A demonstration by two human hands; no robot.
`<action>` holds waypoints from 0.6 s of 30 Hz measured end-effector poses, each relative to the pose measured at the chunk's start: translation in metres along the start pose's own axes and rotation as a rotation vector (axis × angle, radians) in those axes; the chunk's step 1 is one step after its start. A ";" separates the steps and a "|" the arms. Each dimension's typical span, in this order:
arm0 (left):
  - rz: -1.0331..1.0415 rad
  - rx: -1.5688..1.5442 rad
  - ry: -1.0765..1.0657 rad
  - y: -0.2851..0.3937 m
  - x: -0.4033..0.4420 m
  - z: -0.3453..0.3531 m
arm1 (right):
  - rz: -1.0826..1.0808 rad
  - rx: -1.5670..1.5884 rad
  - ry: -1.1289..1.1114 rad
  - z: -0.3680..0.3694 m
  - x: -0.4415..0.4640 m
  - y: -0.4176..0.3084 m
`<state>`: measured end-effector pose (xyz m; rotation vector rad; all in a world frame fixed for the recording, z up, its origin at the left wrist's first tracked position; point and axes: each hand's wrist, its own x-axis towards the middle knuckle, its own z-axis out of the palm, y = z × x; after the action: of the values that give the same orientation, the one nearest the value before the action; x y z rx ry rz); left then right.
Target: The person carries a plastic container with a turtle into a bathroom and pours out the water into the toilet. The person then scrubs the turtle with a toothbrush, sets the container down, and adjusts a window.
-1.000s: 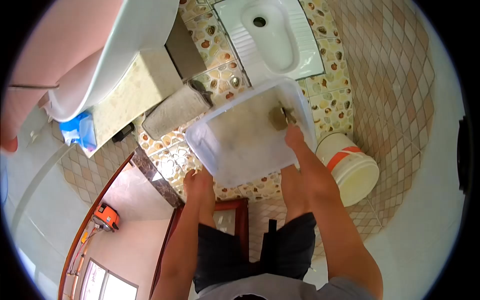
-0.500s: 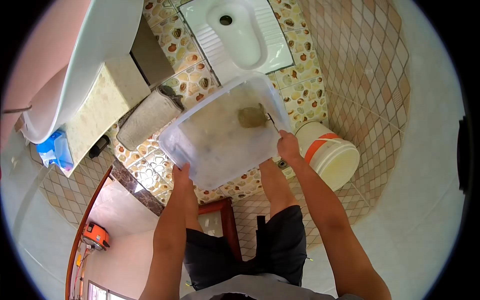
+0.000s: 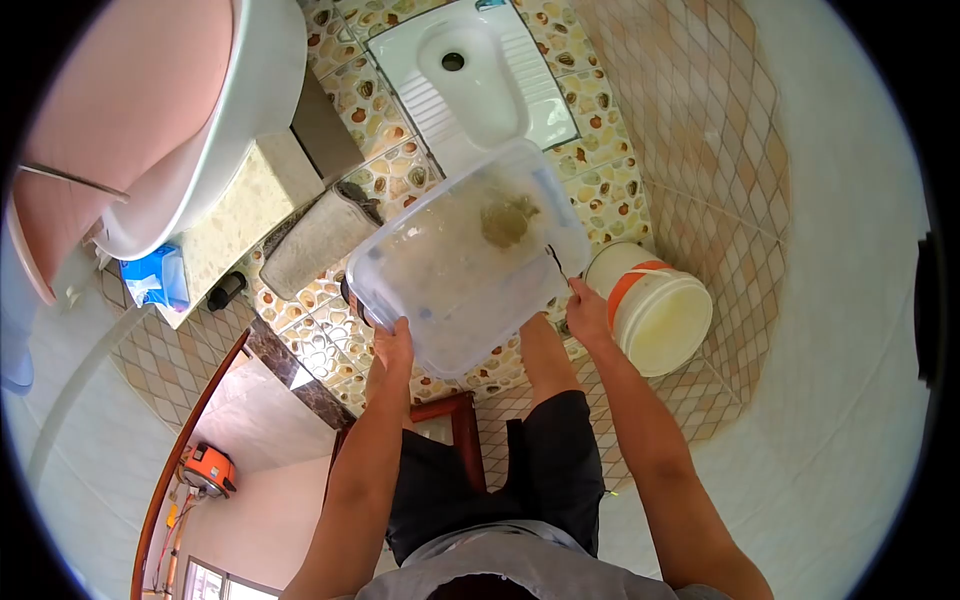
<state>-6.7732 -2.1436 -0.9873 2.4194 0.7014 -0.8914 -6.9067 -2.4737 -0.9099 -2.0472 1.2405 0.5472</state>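
left hand [image 3: 394, 342] is closed on the near left rim of a clear plastic tub [image 3: 375, 283], thumb on top, while the right hand [image 3: 586, 312] grips a thin tool [image 3: 556, 261] with a dark end, over the tub's right edge. from where i stand, the tub sits in front of the person's knees, near the squat toilet [image 3: 475, 85]. murky water [image 3: 440, 270] covers its bottom, and a brownish lump [image 3: 507, 221] lies toward the far right corner; i can't tell what it is. just beside the right hand stands a white bucket [image 3: 663, 330].
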 end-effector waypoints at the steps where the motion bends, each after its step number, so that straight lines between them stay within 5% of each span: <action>1: 0.007 0.008 -0.004 0.004 -0.005 0.001 | 0.009 0.006 0.003 -0.003 0.002 0.005; 10: 0.076 -0.285 -0.013 0.047 -0.045 0.012 | -0.280 -0.161 0.149 0.007 0.105 0.003; 13: 0.254 -0.561 -0.031 0.031 -0.025 0.037 | -0.318 -0.186 0.219 0.022 0.180 -0.014; 18: -0.023 -0.458 -0.094 0.074 -0.059 0.010 | -0.331 -0.405 -0.345 0.031 0.179 -0.007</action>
<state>-6.7728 -2.2233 -0.9356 1.9569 0.7994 -0.7504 -6.8184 -2.5568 -1.0450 -2.2961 0.6060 1.0010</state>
